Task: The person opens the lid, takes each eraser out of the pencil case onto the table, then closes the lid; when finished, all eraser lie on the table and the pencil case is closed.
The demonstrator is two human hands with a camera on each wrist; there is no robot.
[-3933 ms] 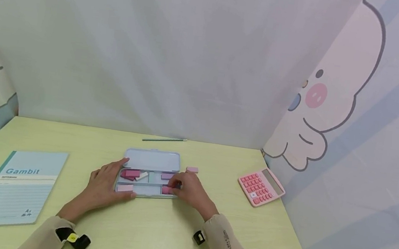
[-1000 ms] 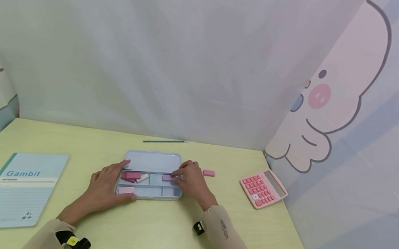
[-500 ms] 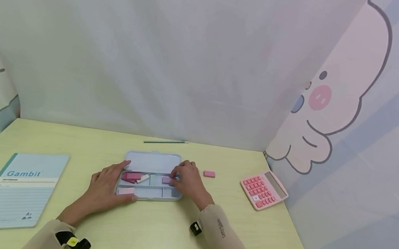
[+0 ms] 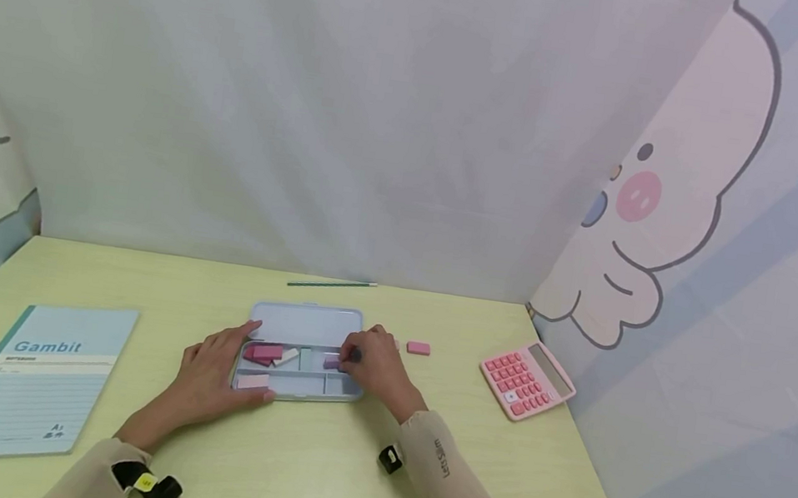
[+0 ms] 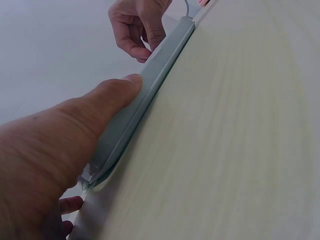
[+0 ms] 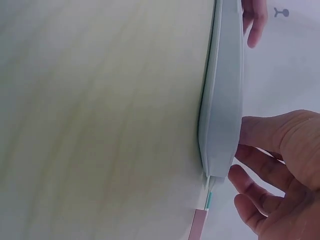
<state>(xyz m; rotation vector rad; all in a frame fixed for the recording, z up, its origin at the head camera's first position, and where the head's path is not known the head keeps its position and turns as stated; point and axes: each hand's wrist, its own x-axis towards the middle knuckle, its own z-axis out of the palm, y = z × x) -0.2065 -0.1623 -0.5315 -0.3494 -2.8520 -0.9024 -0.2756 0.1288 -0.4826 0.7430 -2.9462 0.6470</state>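
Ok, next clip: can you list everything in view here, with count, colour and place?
case: one, pale blue, open, mid-desk.
erasers in case: several, pink, purple, whitish; exact count unclear.
loose eraser: one, pink, on the desk right of the case.
calculator: one, pink, right side.
notebook: one, light blue, left side.
pencil: one, green, far edge by the wall.
desk: one, pale yellow-green.
left hand: rests on the case's left end.
right hand: fingers at a purple eraser in the case's right part.

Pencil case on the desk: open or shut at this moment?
Open. The pencil case has its lid laid back flat behind the tray, exposing divided compartments with pink erasers inside.
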